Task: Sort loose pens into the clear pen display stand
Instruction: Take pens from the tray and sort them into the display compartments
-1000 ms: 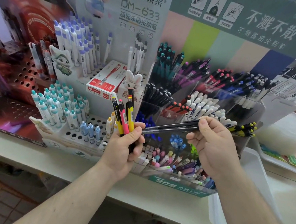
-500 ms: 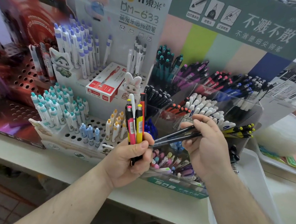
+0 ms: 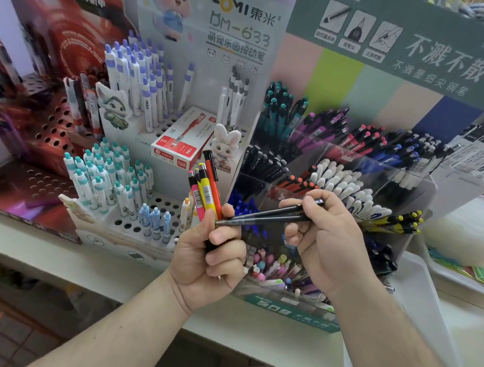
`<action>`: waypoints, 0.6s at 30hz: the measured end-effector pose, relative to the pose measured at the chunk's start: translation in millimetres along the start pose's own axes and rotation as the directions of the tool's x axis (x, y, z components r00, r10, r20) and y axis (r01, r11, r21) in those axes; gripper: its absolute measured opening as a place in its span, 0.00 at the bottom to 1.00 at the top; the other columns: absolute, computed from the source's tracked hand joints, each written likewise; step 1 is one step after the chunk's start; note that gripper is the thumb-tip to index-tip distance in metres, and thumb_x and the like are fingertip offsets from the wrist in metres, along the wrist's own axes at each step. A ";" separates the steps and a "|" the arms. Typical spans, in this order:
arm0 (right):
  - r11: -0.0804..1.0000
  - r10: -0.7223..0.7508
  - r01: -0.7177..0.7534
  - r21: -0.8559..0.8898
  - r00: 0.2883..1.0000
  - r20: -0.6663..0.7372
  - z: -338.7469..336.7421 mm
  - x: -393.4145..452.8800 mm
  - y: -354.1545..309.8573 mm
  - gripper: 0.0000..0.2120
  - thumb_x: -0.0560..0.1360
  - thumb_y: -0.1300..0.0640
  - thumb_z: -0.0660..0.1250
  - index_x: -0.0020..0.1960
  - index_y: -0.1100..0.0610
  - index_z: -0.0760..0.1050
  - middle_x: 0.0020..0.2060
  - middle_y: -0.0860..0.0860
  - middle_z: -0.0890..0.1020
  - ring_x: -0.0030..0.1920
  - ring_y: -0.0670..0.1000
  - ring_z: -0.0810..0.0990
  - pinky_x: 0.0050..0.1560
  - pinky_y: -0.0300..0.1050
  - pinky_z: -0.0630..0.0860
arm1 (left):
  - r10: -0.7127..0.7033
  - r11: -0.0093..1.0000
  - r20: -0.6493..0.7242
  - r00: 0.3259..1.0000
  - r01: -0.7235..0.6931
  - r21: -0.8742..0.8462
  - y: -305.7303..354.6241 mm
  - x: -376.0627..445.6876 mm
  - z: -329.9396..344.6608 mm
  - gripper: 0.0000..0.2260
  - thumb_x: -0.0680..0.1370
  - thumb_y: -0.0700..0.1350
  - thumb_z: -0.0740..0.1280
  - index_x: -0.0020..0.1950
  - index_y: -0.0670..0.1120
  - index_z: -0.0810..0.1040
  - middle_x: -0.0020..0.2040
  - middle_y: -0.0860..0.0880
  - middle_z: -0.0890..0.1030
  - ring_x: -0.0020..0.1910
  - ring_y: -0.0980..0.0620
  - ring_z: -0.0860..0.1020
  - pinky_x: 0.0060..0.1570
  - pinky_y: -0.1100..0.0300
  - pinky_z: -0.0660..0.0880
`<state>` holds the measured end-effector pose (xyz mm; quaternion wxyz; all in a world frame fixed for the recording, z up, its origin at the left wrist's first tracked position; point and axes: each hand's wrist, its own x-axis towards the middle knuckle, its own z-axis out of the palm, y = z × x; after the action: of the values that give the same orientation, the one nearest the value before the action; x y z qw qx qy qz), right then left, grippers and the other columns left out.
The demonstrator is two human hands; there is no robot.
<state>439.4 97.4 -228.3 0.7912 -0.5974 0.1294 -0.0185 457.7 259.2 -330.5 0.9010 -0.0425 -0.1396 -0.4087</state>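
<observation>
While my left hand clutches the coloured pens upright, my right hand pinches two dark pens lying crosswise at mid-frame, tips left, nearer the stand.

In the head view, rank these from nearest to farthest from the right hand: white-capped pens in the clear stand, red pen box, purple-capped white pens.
From the right hand:
1. White-capped pens, just behind it in the clear stand.
2. Red pen box, up and left on the white display.
3. Purple-capped white pens, far upper left.
</observation>
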 end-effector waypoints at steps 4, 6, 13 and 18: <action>0.971 -0.233 0.229 -0.068 0.970 -0.063 2.5 5.7 -18.7 0.07 0.83 0.65 0.57 0.48 0.58 0.69 0.39 0.58 0.83 0.26 0.52 0.76 0.27 0.41 0.75 | 0.034 0.999 0.009 0.999 -0.034 0.005 4.4 1.4 -7.6 0.12 0.81 0.47 0.65 0.62 0.43 0.77 0.41 0.48 0.81 0.31 0.57 0.68 0.28 0.66 0.64; 0.889 -0.444 0.424 -0.173 0.891 -0.095 3.6 11.2 -33.7 0.07 0.83 0.65 0.58 0.49 0.56 0.69 0.39 0.56 0.83 0.27 0.52 0.77 0.29 0.43 0.76 | 0.071 0.995 -0.072 0.995 -0.065 0.077 8.0 -0.7 -9.2 0.12 0.79 0.46 0.69 0.61 0.44 0.80 0.39 0.49 0.81 0.29 0.57 0.71 0.26 0.67 0.63; 0.610 -0.756 0.634 -0.475 0.645 -0.109 12.3 44.9 -54.1 0.09 0.81 0.62 0.59 0.48 0.49 0.65 0.40 0.51 0.81 0.28 0.50 0.79 0.31 0.48 0.77 | 0.204 0.955 -0.353 0.913 -0.107 0.276 4.9 -2.4 -0.5 0.21 0.61 0.43 0.84 0.52 0.43 0.84 0.31 0.50 0.76 0.22 0.57 0.68 0.17 0.68 0.61; 0.395 -0.819 0.611 -0.686 0.572 0.038 20.7 67.4 -50.4 0.05 0.80 0.59 0.62 0.49 0.49 0.67 0.37 0.47 0.80 0.35 0.49 0.80 0.42 0.52 0.78 | 0.218 0.925 -0.420 0.881 -0.049 0.377 2.8 -3.9 5.9 0.23 0.58 0.44 0.85 0.50 0.42 0.85 0.31 0.49 0.74 0.21 0.57 0.67 0.17 0.68 0.60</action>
<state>515.5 90.1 -187.6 0.4208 -0.8093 -0.0252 -0.4091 456.1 265.0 -325.8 0.9274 0.2079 0.0065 -0.3110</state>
